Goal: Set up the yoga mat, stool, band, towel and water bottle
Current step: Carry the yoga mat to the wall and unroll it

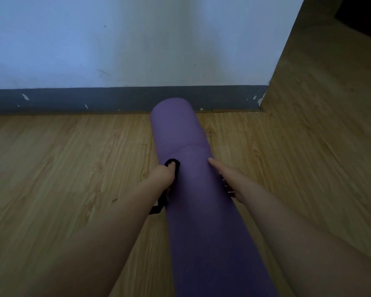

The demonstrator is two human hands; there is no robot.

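A rolled purple yoga mat (180,133) lies lengthwise in front of me on the wooden floor, its far end close to the wall. My left hand (163,174) is closed on a black strap (172,162) at the roll's left side; the strap trails down under my wrist. My right hand (225,176) rests against the roll's right side with the thumb on top and the fingers curled round its flank. The stool, towel and water bottle are not in view.
A white wall with a dark grey skirting board (73,99) runs across just beyond the mat. A wood-faced panel (321,67) rises at the right. Wooden floor (62,157) spreads out to the left of the mat.
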